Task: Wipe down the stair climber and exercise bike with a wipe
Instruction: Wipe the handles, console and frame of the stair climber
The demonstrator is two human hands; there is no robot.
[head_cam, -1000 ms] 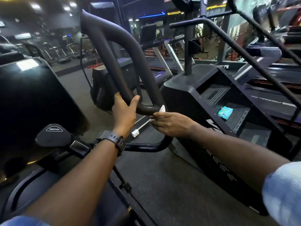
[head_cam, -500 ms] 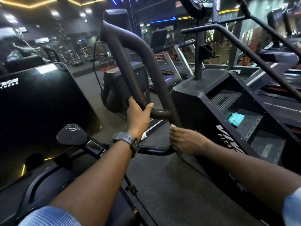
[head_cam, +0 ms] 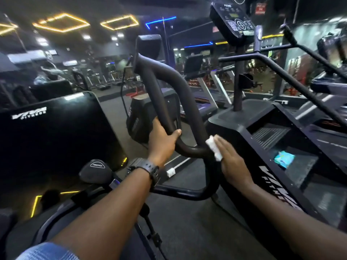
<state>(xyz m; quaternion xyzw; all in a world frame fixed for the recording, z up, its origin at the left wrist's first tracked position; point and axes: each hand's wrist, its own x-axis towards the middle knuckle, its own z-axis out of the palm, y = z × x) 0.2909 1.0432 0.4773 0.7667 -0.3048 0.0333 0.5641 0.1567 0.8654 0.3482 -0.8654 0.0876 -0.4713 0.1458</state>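
My left hand point(head_cam: 163, 141) grips the black curved handlebar point(head_cam: 170, 87); my right hand point(head_cam: 230, 162), fingers straight, presses one white wipe point(head_cam: 214, 148) against it.

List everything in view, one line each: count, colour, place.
handlebar: one, black, curved loop at centre
wipe: one, white, pressed to the handlebar's right bend
pack: one, teal, on a stair climber step at right
stair climber: one, black, right side
console: one, black, top right on the stair climber's post
panel: one, glossy black with white logo, left
knob: one, black, lower left by the bike frame
treadmills: several, dark, background centre
ceiling lights: several yellow squares, some blue strips, top
watch: one, black, on the left wrist
left hand: grips the handlebar's inner curve
right hand: flat fingers press the wipe to the bar
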